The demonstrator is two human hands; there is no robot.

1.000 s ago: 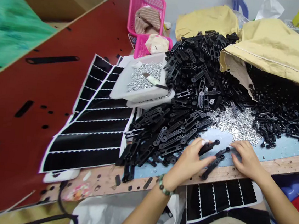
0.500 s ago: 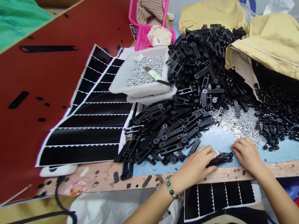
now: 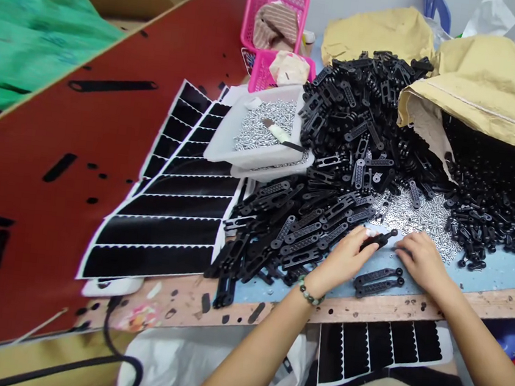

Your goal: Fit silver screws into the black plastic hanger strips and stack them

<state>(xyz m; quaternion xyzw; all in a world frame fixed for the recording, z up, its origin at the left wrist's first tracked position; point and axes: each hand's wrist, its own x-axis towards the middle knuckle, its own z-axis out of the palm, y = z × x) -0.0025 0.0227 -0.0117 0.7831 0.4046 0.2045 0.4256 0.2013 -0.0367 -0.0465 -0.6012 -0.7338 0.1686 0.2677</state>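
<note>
Black link now pinched by fingers of left hand, previous pair dropped at 6 o'clock, right hand curled, can't tell on what.

A small assembly workshop is shown: black plastic parts are heaped on the table, spilled from sacks, beside trays of screws

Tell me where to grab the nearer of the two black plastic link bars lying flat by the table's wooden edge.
Pinch the nearer black plastic link bar at its rounded right end, from above and the right. It lies flat, its twin close along the far side, so mid-length is probably crowded; that end sits clear, nearest the right hand. The left hand holds another part.
</note>
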